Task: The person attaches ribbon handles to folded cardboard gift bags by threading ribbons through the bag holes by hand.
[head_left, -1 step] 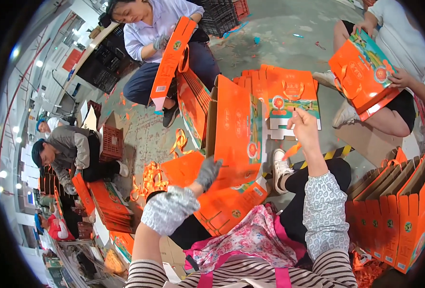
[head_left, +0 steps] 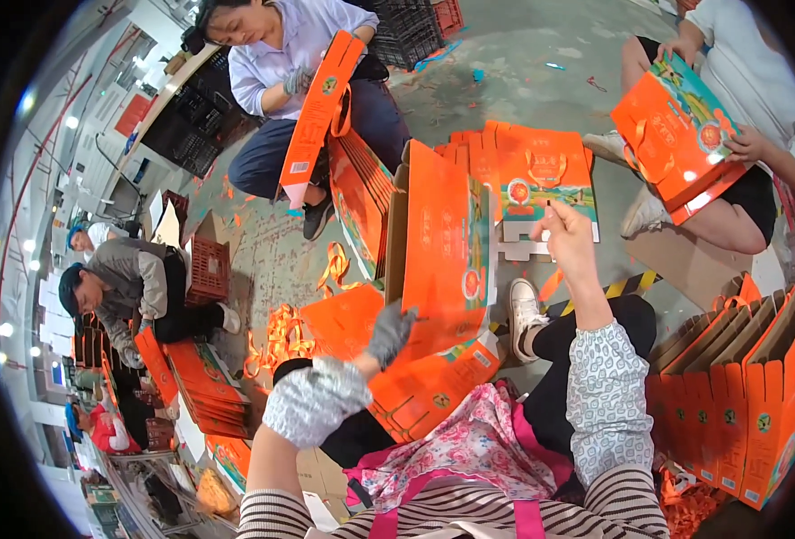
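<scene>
An open orange cardboard gift box (head_left: 440,242) with a green printed side stands tilted in front of me. My left hand (head_left: 390,336), in a grey glove, is closed at its lower left edge. To the right of the box my bare right hand (head_left: 566,241) is raised, with thumb and fingers pinched together. An orange ribbon (head_left: 552,286) hangs just below that hand, and a small dark tip shows at the fingertips. Flattened orange box pieces (head_left: 429,386) lie under the box, by my lap.
Folded orange boxes (head_left: 734,404) stand in a row at the right. A ribbon pile (head_left: 282,340) lies at left. Flat boxes (head_left: 545,162) sit beyond. Co-workers handle an orange carton (head_left: 319,121) and a green-and-orange box (head_left: 676,135). A black crate (head_left: 406,34) stands at the back.
My left hand sits slightly lower against the box. The ribbon below my right hand has swung a little to the right. Otherwise the scene looks the same.
</scene>
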The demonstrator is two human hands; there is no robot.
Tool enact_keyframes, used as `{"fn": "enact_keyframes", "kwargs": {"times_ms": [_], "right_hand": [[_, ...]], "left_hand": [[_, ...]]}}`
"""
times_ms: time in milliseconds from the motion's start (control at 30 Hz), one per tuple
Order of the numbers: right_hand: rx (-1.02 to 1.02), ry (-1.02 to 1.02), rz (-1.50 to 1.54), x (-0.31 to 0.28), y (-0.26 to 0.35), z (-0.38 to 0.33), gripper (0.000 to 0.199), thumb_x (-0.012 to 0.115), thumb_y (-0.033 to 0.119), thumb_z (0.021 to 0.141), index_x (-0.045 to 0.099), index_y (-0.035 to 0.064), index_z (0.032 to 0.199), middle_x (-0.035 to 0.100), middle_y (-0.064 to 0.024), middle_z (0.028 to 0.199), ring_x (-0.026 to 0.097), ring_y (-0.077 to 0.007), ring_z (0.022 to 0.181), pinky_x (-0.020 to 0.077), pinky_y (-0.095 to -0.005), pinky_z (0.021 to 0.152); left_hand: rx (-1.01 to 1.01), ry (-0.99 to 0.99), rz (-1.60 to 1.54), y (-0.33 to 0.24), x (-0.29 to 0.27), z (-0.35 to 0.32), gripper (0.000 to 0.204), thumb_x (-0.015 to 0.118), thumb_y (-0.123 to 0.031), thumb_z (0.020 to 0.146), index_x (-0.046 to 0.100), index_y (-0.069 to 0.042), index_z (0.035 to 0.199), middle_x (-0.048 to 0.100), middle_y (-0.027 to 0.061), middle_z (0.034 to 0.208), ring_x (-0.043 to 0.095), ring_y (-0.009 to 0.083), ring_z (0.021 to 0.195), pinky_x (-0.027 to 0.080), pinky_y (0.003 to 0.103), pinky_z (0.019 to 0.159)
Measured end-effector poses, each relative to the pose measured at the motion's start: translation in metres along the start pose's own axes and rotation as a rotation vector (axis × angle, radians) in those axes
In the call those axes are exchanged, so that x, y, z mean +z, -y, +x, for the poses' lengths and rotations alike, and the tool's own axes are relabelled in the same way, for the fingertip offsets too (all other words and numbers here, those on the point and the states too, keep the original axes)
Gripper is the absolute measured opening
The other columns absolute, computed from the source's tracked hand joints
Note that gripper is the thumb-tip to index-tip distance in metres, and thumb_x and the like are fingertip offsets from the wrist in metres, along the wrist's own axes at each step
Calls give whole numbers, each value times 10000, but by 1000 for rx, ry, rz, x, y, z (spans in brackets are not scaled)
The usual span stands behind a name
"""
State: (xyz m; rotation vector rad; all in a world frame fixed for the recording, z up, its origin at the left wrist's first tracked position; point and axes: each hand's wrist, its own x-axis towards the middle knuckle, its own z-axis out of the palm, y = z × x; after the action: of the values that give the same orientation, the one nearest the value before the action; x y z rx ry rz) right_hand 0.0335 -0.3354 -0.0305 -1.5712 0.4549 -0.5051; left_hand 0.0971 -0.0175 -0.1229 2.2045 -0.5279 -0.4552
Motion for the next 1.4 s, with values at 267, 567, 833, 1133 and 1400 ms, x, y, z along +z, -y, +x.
{"fn": "enact_keyframes", "kwargs": {"times_ms": [267, 567, 833, 1133, 1400], "right_hand": [[-146, -258, 36, 6, 0, 26, 195, 473, 146, 905, 594, 4, 961, 576, -15, 711, 522, -73, 572, 369, -223, 477], [-223, 10, -250, 79, -25, -2, 204, 521, 204, 863, 628, 33, 897, 584, -108, 650, 570, -213, 596, 424, -315, 572], [-139, 91, -294, 85, -16, -5, 204, 499, 186, 879, 611, 21, 922, 622, -115, 724, 581, -214, 617, 434, -315, 587], [-284, 355, -335, 44, -36, -28, 191, 469, 71, 874, 554, -11, 1024, 621, -70, 716, 548, -114, 627, 425, -270, 579], [-168, 559, -523, 66, -46, -64, 67, 538, 88, 822, 509, 37, 855, 603, -141, 661, 598, -320, 654, 446, -400, 556]], "left_hand": [[-117, 105, -218, -64, 15, -150, 324, 503, -200, 900, 519, 2, 1152, 606, 82, 1024, 548, 171, 942, 420, 294, 839], [-131, 430, -1068, -98, -4, -116, 622, 409, -419, 913, 244, -29, 1369, 350, 108, 1357, 322, 203, 1256, 237, 338, 1052], [-153, 192, -1334, -137, 15, -40, 395, 429, -252, 928, 420, -16, 1245, 536, 102, 1159, 564, 175, 980, 477, 301, 831], [-365, 312, -1610, -47, 38, -8, 414, 427, -264, 923, 419, -18, 1256, 525, 137, 1190, 560, 237, 1017, 484, 350, 859], [-383, 246, -1488, -54, 35, -6, 293, 470, -220, 909, 527, -23, 1118, 600, 72, 1012, 584, 162, 894, 491, 266, 776]]}}
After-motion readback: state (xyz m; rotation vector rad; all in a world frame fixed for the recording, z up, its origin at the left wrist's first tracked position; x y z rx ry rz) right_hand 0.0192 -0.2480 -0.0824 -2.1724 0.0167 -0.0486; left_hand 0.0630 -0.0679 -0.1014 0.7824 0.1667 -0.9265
